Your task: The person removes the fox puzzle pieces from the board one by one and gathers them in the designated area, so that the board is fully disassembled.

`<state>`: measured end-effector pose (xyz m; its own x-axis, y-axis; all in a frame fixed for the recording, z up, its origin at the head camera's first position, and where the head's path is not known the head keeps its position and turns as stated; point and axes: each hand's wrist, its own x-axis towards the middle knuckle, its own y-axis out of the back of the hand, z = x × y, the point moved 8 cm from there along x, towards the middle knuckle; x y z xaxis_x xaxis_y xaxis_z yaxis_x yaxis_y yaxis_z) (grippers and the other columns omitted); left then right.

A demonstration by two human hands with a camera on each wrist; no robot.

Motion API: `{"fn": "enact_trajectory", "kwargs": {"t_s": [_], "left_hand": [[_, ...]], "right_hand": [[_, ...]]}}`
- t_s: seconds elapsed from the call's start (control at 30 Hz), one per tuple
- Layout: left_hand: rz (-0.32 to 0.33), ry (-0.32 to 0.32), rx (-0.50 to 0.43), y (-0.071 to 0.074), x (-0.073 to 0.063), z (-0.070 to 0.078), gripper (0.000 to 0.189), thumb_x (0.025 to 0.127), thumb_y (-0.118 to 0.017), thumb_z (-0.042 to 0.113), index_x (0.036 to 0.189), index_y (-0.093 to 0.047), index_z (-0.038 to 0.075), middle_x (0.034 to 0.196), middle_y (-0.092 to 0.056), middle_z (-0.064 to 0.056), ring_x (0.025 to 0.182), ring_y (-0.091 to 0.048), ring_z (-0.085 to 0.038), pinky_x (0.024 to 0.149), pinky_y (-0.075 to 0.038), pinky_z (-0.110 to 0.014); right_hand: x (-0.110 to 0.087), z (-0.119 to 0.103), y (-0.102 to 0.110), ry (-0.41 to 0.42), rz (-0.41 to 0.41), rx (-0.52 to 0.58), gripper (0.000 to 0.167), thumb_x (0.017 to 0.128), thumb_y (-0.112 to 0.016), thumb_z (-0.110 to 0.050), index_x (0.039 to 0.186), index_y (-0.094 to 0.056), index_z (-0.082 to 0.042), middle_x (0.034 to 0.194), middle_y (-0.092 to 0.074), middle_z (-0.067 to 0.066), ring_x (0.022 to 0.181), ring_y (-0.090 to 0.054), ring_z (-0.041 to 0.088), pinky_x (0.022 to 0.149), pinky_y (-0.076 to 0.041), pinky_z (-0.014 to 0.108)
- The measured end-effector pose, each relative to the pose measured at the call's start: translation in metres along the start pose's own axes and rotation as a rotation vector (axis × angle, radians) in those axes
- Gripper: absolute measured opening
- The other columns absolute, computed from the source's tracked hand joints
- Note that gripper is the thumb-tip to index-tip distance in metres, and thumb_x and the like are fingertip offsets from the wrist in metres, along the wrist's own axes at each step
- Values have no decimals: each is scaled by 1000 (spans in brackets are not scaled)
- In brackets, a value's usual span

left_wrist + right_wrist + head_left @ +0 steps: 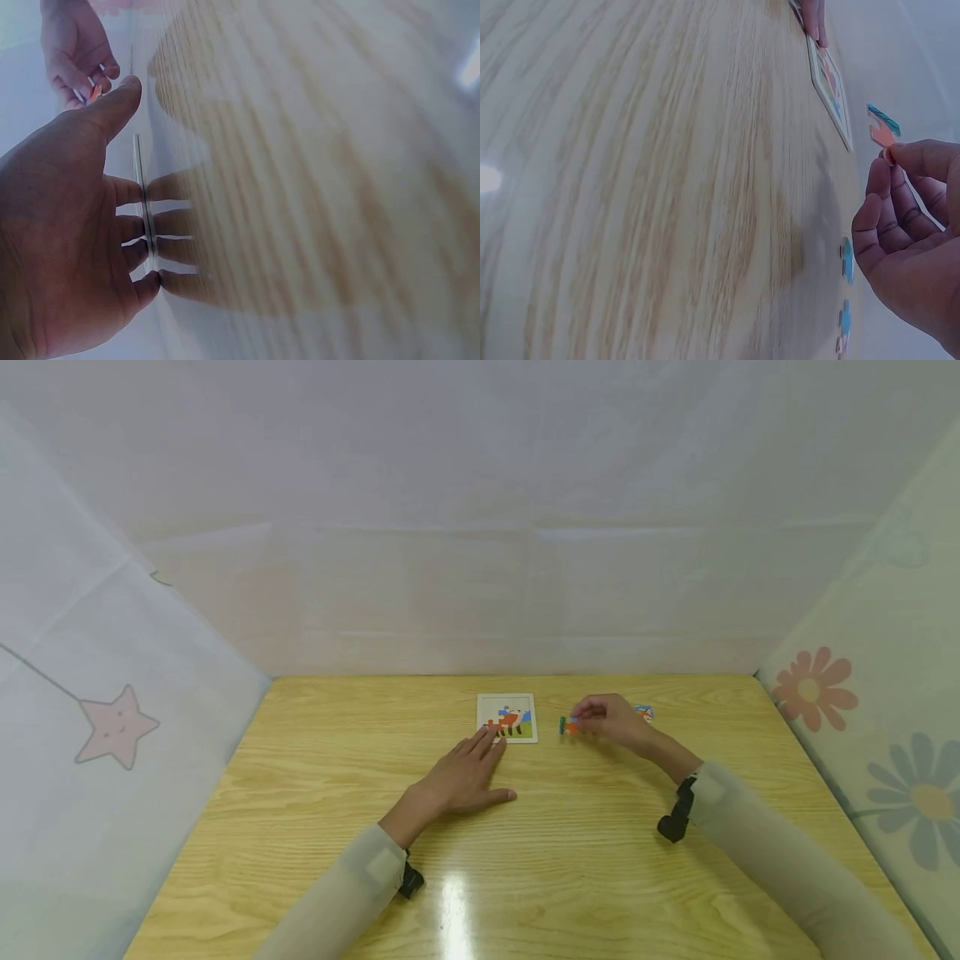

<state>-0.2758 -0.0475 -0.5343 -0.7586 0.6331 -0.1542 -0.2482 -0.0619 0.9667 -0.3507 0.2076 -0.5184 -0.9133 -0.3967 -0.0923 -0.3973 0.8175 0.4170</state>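
Plainly, the right hand (617,720) pinches a puzzle piece (883,136).

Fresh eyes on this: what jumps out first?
Probably the bright puzzle near the table's far edge, with the left hand at its near-left corner. Just right of it, the right hand pinches an orange-and-green piece. Then the pink star at far left in the head view.

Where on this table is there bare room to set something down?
Bare table: left of the puzzle board and left hand; near middle, between the sleeves; right of the loose pieces. Crowded: the strip from the board to those pieces, where the right hand pinches an orange piece.
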Motion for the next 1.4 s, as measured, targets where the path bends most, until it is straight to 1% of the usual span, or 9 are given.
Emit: {"fn": "enact_trajectory", "kwargs": {"t_s": [0.2,0.43,0.63,0.73,0.97,1.07,1.27,1.4], "left_hand": [[4,-7,-5,2,-1,2,94,103,-52,67,169,-25,6,176,-12,-19,164,-12,-35,129,-25,-55],[-4,1,3,1,-1,2,94,104,-51,68,169,-23,7,177,-10,-18,164,-10,-34,130,-23,-54],[-8,2,21,2,-1,2,94,104,-50,68,169,-23,7,177,-11,-18,164,-11,-34,129,-24,-53],[-18,9,29,1,-1,2,95,104,-48,70,170,-21,7,177,-10,-18,164,-9,-33,130,-23,-52],[-15,11,23,1,-2,1,96,103,-49,70,170,-21,7,177,-9,-17,164,-10,-33,130,-23,-53],[-20,13,23,-1,-1,0,97,103,-48,71,170,-19,8,177,-7,-17,165,-8,-32,130,-21,-52],[-18,15,3,-2,-1,-1,96,103,-48,71,171,-19,9,178,-6,-15,165,-7,-31,131,-20,-53],[-21,16,16,-2,0,-1,96,103,-47,71,171,-19,9,178,-7,-15,165,-7,-31,131,-20,-53]], "right_hand": [[-7,5,8,1,21,-9,19,102,-73,-12,117,-72,0,111,-70,17,99,-66,28,82,-59,38],[-14,12,17,6,19,-36,23,103,-71,-12,121,-69,3,113,-68,21,102,-65,34,79,-58,38],[-18,15,25,10,30,-60,23,104,-69,-10,121,-69,5,114,-69,24,103,-67,38,75,-58,37],[-20,16,28,10,37,-72,23,104,-69,-9,122,-69,5,113,-69,23,100,-67,37,72,-57,36],[-23,20,33,-11,50,-115,18,103,-69,-7,119,-71,3,106,-71,21,90,-66,33,66,-56,36],[-22,24,34,-28,54,-143,16,103,-69,-7,117,-71,2,106,-70,19,90,-65,30,65,-55,35],[-20,27,35,-43,64,-194,14,103,-68,-6,116,-71,0,104,-71,16,90,-66,28,67,-56,34],[-19,29,36,-41,80,-230,13,103,-67,-4,115,-73,-1,102,-71,14,90,-66,26,67,-55,31]]}}
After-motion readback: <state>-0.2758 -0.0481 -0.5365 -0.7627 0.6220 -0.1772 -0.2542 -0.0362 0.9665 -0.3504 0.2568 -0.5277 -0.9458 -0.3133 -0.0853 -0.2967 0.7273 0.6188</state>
